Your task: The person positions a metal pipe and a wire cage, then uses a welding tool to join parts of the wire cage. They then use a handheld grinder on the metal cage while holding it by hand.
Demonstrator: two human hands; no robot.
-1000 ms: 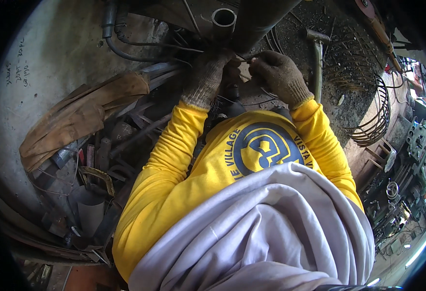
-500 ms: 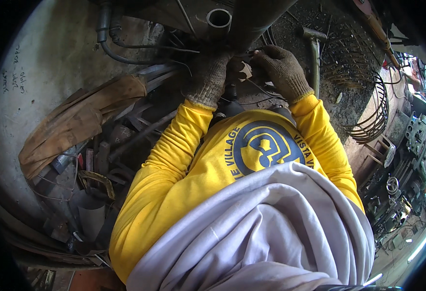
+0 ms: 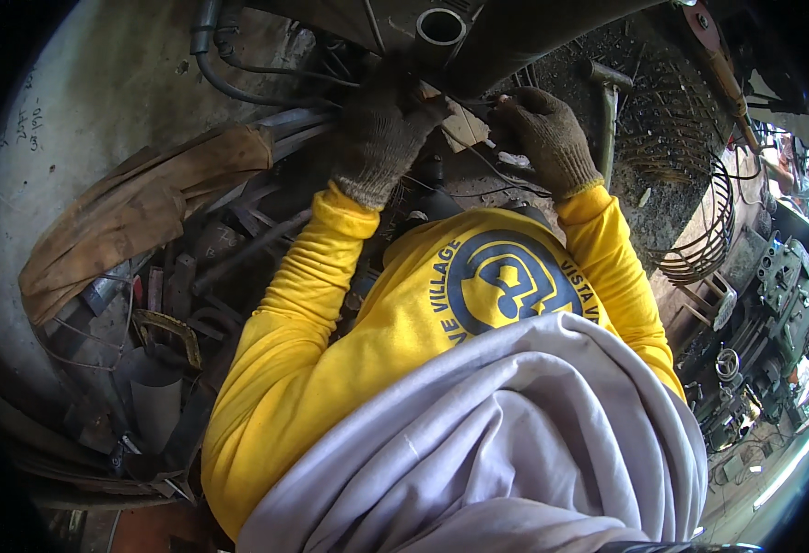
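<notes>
Pipe (image 3: 440, 28), open-mouthed, near the gloved left hand (image 3: 381, 138) and right hand (image 3: 546, 140)
Both are curled and apart; what they pinch, if anything, cannot be told. A tan scrap (image 3: 466, 127) lies between them, a hammer (image 3: 609, 120) beside the right one.

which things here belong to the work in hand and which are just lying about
Likely part of the work:
gloved left hand
gloved right hand
open-ended pipe, just beyond the hands

Apparently just lying about:
brown cloth
hammer
</notes>
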